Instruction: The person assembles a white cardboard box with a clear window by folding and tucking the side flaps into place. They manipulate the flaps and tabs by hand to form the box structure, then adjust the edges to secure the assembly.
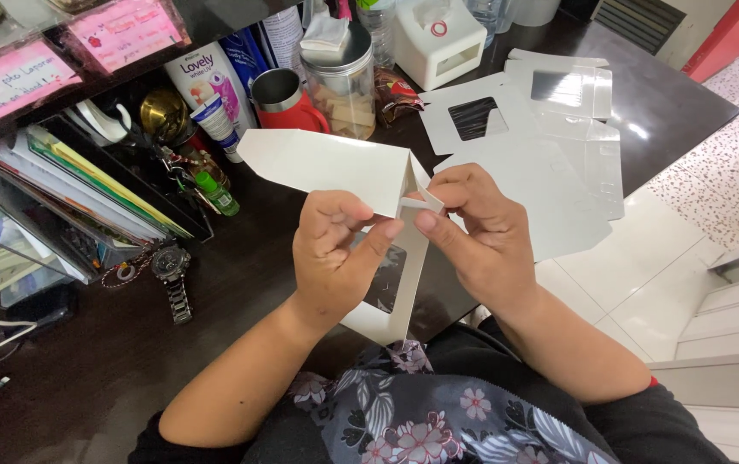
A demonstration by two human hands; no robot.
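Biggest thing in view: the dark desk [662,94], running from the shelving on your left out to the tiled floor on your right. On its far right part lies a stack of flat white box blanks [558,163] w/ clear window cut-outs, unfolded, overlapping each other. Left of you, a file rack [85,193] packed w/ papers & folders, tilted.

Centre of view, above your lap & over the desk's near edge: the white window box [335,167] you're folding. It's held up off the desk, one long panel pointing up-left, another panel w/ the clear window hanging down betw. your hands toward your floral top.

Your left hand [331,258] has fingers curled in narrow, thumb pressed up along the box's window panel, fingertips gripping the fold near the corner. Your right hand [481,232] is pinched tight on a small flap at that same corner, fingertips nearly touching the left's.

Behind the box: a glass jar [343,86] w/ a metal lid, a red mug [288,103] just left of it, a white square dispenser [438,39] to its right. Smaller bits: a wristwatch [171,275] lying on the desk by the rack, a small green bottle [214,193] near the box's left tip.
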